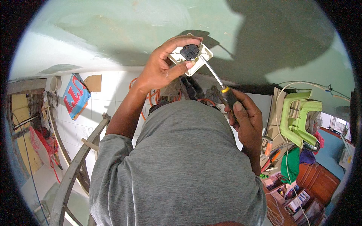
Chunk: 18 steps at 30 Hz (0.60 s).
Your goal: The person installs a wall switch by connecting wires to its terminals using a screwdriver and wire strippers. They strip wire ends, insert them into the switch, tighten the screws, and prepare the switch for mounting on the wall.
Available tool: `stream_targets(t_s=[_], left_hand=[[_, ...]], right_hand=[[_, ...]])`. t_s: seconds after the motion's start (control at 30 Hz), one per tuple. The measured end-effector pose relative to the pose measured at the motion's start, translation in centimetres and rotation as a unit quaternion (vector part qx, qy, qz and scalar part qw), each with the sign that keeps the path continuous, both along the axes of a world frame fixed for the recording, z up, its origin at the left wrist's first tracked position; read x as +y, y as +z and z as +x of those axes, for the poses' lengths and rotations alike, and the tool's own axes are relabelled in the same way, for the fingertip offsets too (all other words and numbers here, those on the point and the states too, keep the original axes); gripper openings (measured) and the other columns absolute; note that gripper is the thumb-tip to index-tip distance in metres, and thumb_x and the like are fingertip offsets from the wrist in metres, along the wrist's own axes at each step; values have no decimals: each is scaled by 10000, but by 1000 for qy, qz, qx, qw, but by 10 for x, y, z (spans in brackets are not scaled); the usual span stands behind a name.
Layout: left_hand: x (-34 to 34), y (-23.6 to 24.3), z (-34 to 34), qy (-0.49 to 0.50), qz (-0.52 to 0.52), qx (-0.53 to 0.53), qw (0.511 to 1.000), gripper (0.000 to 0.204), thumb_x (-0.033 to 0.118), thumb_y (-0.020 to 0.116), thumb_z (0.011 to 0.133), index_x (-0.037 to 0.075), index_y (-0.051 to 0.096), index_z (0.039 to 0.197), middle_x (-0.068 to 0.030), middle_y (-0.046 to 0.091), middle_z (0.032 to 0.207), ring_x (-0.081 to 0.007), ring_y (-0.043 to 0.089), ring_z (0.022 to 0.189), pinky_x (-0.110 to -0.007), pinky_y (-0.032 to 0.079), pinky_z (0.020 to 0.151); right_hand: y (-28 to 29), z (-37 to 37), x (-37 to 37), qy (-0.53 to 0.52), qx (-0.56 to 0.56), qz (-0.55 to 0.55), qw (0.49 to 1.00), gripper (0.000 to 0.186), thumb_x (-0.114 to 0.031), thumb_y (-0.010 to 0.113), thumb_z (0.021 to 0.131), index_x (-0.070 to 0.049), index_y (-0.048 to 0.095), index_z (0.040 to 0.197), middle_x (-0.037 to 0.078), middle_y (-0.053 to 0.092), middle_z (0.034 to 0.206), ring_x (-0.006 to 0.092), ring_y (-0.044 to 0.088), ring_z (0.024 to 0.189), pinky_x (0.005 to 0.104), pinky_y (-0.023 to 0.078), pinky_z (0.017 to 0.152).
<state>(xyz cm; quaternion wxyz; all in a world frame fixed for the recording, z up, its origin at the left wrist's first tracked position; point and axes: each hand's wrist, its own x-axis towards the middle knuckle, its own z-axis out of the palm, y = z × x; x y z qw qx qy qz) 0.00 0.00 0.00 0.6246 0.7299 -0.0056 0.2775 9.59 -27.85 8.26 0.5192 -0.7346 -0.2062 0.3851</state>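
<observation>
My left hand (166, 64) grips a white square plate (204, 59) with a black electrical fitting (190, 51) on it, fingers along the upper edge and thumb near the lower edge. The plate is up by the pale green surface. My right hand (244, 116) is closed around the dark handle of a screwdriver with a yellow collar (224, 89). Its long metal shaft reaches up-left, with the tip at the plate beside the black fitting; exactly what it touches is too small to tell.
A metal ladder (75, 165) stands at left, near a blue sign (78, 97) on white tiles (90, 113). Orange hoses (149, 96) hang beyond my body. At right are a green plastic stool (296, 116), loose cables, hand tools (271, 160) and a wooden cabinet (316, 179).
</observation>
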Motion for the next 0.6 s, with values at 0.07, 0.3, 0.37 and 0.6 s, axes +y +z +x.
stream_targets(t_s=[0.07,0.3,0.37,0.6], left_hand=[[-1,1,-1,2,-9,6,1000,504,94,724,894,52,612,1383,-173,600,1442,-279,536,1373,-430,384,1167],[0,0,6,4,-12,5,1000,483,85,705,915,39,605,1386,-164,625,1418,-267,543,1365,-415,377,1170],[0,1,7,-1,-32,10,999,478,87,702,921,35,604,1386,-161,620,1426,-265,540,1369,-413,371,1174],[5,-2,12,-15,-39,-3,999,498,74,696,930,39,581,1413,-150,614,1439,-244,536,1369,-400,374,1173]], right_hand=[[-1,-2,1,3,-12,0,1000,407,-248,560,1053,-29,595,1394,66,670,941,88,551,682,251,464,606],[-2,4,7,43,-61,-5,997,406,-245,557,1047,-18,597,1380,73,677,927,94,559,676,263,474,617],[-1,4,10,48,-65,-3,997,407,-250,561,1045,-17,598,1377,74,676,928,96,560,678,265,477,623],[-3,6,15,37,-77,-18,996,407,-241,558,1051,-10,591,1384,62,667,922,82,537,681,246,445,612]])
